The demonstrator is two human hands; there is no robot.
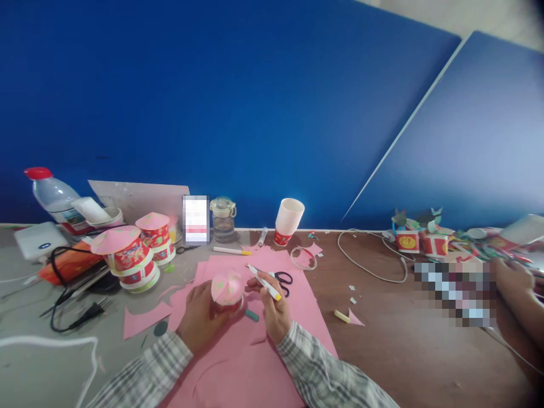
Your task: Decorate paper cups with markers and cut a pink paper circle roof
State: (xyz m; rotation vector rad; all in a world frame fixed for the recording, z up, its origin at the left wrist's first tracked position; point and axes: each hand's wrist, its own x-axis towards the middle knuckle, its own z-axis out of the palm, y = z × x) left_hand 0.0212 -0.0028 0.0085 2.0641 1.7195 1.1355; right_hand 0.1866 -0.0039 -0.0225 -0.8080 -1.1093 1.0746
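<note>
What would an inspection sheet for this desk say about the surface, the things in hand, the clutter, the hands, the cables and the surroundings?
Surface: grey tabletop at left, brown tabletop at right, pink paper between the forearms.
Things in hand: pink cone-topped paper cup; white marker with a yellow end.
Clutter: pink paper scrap, black-handled scissors, teal marker cap.
Hands: left hand holds the cup; right hand holds the marker.
Cables: black power plug lying loose at left; white cable at left front.
Surroundings: blue partition behind; another person's hand at far right.
</note>
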